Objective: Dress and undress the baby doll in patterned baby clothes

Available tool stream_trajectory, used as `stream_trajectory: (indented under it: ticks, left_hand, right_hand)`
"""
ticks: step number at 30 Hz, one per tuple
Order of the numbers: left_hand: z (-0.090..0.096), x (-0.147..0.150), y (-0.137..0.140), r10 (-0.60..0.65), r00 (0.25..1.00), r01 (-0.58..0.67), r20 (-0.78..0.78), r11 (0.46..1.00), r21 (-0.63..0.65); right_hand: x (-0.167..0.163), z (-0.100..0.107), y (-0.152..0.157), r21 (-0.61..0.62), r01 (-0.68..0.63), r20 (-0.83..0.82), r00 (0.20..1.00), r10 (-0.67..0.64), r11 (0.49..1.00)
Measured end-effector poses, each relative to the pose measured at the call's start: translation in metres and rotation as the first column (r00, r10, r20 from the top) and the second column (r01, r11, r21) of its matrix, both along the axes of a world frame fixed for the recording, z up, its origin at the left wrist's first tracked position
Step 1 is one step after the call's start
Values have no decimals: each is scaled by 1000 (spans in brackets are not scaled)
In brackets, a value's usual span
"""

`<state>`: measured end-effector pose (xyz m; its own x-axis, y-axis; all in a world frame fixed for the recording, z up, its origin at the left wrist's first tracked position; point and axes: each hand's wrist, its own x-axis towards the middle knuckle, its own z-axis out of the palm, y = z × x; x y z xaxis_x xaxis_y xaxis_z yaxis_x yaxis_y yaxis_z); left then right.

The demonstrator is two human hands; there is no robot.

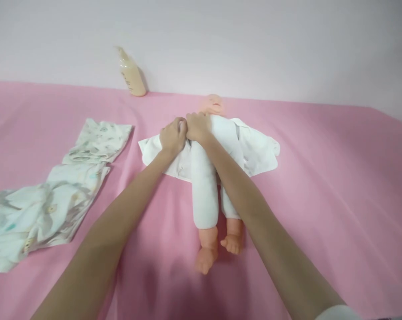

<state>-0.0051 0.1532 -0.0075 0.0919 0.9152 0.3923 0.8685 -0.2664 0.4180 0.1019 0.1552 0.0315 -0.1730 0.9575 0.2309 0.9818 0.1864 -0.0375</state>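
A baby doll (pixel 204 186) with a white cloth body lies on its back, its feet toward me and its head at the far end. Under its torso a small white baby shirt (pixel 259 149) is spread out to both sides. My left hand (pixel 173 137) is closed at the shirt's left sleeve, with the cloth bunched around it. Right against it, my right hand (pixel 197 126) curls over the doll's arm at the shoulder, knuckles up. Most of that arm is hidden by my hands. My right forearm crosses above the doll's body and legs.
On the left lie a folded patterned cloth (pixel 99 140) and a larger crumpled printed cloth (pixel 47 209). A pump bottle (pixel 132 78) stands at the back by the white wall (pixel 254 49). Pink sheeting (pixel 327 213) covers the table.
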Motion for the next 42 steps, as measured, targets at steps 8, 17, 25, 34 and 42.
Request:
stream_trajectory:
  ticks: [8, 17, 25, 34, 42]
  left_hand:
    - [6, -7, -1, -19, 999, 16, -30, 995, -97]
    - [19, -1, -6, -34, 997, 20, -69, 981, -192]
    - [31, -27, 4, -58, 997, 41, -55, 963, -265]
    - [32, -57, 11, -73, 996, 34, -50, 841, -541]
    - [76, 10, -35, -284, 793, 483, 539, 832, -272]
  right_hand:
    - [13, 7, -3, -1, 7, -66, 998, -7, 1000]
    - [10, 9, -10, -17, -175, 8, 985, 175, 984]
    - [24, 17, -12, 30, -179, -75, 981, 181, 983]
    - [73, 45, -14, 160, -95, -414, 897, 154, 983]
    - [85, 58, -19, 243, -124, -426, 877, 221, 962]
